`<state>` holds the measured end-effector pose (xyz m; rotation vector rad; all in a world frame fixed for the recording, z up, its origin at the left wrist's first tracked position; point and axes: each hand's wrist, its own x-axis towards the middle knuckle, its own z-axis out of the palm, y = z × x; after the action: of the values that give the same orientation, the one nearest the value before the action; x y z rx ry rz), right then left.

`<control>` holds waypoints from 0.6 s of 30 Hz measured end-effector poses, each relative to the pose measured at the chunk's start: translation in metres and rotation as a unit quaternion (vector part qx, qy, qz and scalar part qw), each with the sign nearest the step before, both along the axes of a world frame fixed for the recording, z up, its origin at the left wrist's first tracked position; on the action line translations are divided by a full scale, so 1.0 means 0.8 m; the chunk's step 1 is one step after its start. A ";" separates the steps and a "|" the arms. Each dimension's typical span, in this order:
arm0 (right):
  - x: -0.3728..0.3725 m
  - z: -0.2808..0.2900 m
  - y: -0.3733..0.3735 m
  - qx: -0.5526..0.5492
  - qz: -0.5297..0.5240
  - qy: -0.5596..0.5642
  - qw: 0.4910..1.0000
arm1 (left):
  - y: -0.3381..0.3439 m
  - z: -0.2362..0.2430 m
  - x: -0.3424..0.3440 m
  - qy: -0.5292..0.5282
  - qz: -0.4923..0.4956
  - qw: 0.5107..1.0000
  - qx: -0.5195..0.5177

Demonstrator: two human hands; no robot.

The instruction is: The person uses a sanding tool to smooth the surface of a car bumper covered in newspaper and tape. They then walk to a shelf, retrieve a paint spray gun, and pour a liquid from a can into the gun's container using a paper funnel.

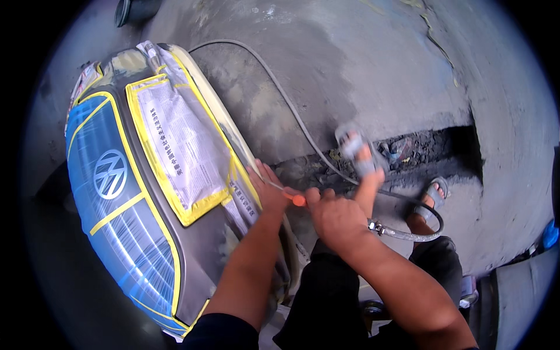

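Observation:
A car bumper (198, 268) stands on the left, partly masked with blue film (134, 245), yellow tape and printed paper (169, 146). My left hand (265, 186) lies on its right-hand edge, fingers apart. My right hand (341, 219) grips an air blow gun, whose orange part (299, 200) and thin metal nozzle reach toward my left hand; the body of the tool is hidden in my fist. From below that fist, a hose with a metal fitting (376, 227) loops out to the right.
A grey hose (274, 81) crosses the stained concrete floor (402, 70). A trench (464, 154) with debris runs across near my sandalled feet (431, 198). A dark bucket (128, 11) lies at the top left, and a blue item (548, 233) sits at the far right.

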<state>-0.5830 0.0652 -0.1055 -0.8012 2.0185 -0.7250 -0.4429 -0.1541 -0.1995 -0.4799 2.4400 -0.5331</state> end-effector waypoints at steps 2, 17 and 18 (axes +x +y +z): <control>-0.037 -0.001 -0.026 -0.003 0.020 -0.012 1.000 | -0.055 -0.028 -0.038 -0.019 -0.027 0.997 -0.075; -0.278 -0.061 -0.229 -0.001 0.017 -0.065 0.998 | -0.401 -0.091 -0.412 -0.142 -0.033 0.971 -0.189; -0.287 -0.067 -0.233 0.001 0.009 -0.069 0.998 | -0.403 -0.080 -0.460 -0.265 -0.066 0.941 -0.201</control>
<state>-0.8125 -0.1215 -0.1590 -0.7463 1.8859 -0.7468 -0.8112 -0.4766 -0.2637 -0.2833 1.8529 -1.0767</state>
